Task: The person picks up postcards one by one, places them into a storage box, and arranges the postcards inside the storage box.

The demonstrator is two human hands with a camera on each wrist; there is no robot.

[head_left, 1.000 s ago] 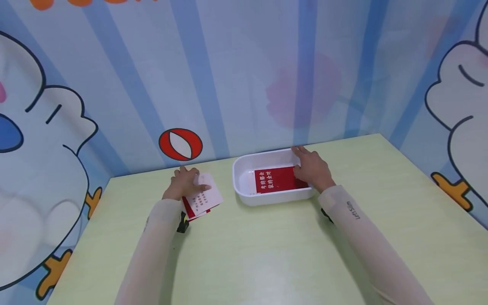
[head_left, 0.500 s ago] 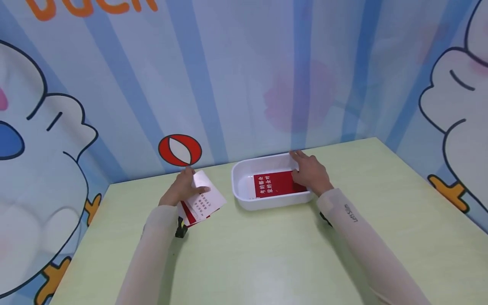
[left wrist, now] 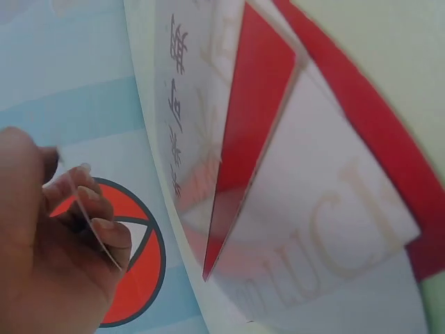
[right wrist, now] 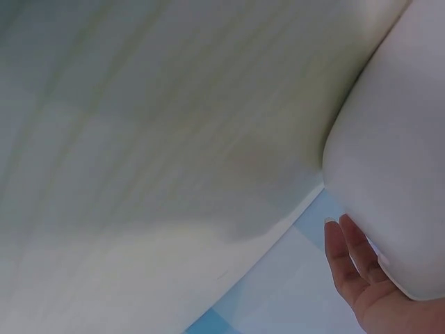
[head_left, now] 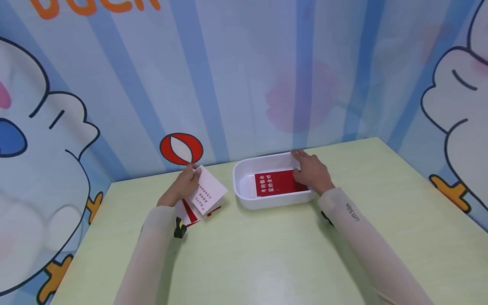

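Note:
My left hand (head_left: 183,185) pinches a white card (head_left: 209,189) with printed characters, raised at a tilt over other cards. Beneath it on the table lies a loose stack of red and white cards (left wrist: 306,160), one showing pale "LUCK"-like lettering in the left wrist view. The pinched card appears edge-on there, between thumb and fingers. To the right is a white plastic tray (head_left: 272,203) holding a red card (head_left: 275,184) with white characters. My right hand (head_left: 314,173) grips the tray's right end, thumb inside; the right wrist view shows fingers along the tray's outer wall.
The pale table (head_left: 259,254) meets a blue striped backdrop (head_left: 244,84) just behind the tray. A red and white ball is printed on that backdrop behind my left hand. Cartoon figures cover the side panels.
My left hand has picked the top white card off the stack, lifting and tilting it upward. The right hand and the tray stay where they were; the head view shifts slightly.

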